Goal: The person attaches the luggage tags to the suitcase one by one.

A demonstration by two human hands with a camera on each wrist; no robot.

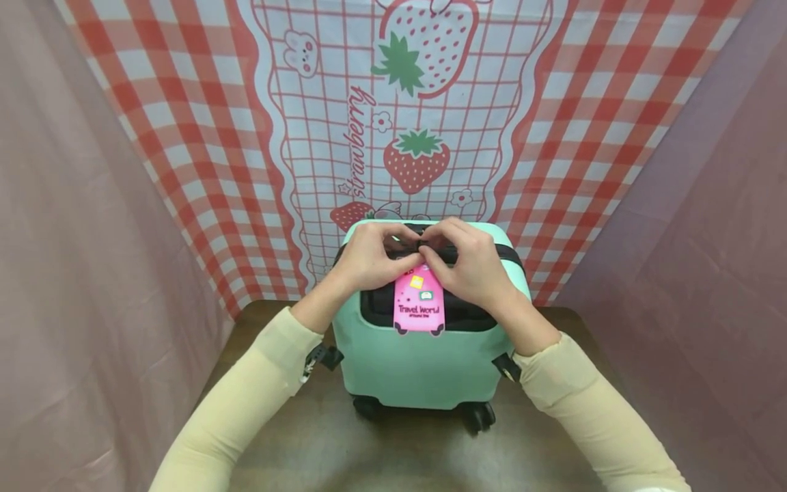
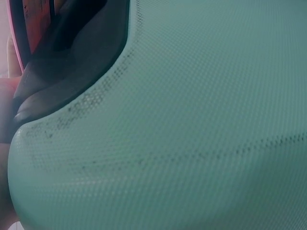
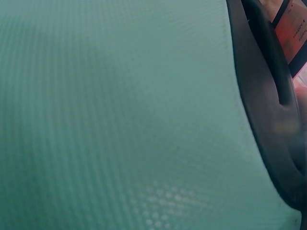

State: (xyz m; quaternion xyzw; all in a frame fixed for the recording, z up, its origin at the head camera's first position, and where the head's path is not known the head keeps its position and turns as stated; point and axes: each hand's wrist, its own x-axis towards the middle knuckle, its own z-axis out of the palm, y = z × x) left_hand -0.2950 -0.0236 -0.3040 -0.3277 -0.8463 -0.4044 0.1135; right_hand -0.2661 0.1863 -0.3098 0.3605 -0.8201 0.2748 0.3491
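Note:
A mint-green suitcase (image 1: pixel 424 369) stands upright with a black recessed handle area on the side facing me. From its top hangs a pink luggage tag (image 1: pixel 419 307) printed "Travel World". My left hand (image 1: pixel 371 260) and right hand (image 1: pixel 470 266) meet above the tag, with thumbs and forefingers pinching at its strap end. The fingers hide most of the strap. In the left wrist view the suitcase shell (image 2: pixel 192 105) fills most of the picture. Part of the tag (image 3: pixel 293 33) shows behind the black handle (image 3: pixel 271 52) in the right wrist view.
The suitcase rests on a brown wooden table (image 1: pixel 295 437), on black wheels (image 1: pixel 476 415). A red-and-white checked strawberry cloth (image 1: pixel 209 123) hangs close behind it. Pinkish curtains (image 1: pixel 92 239) hang at both sides.

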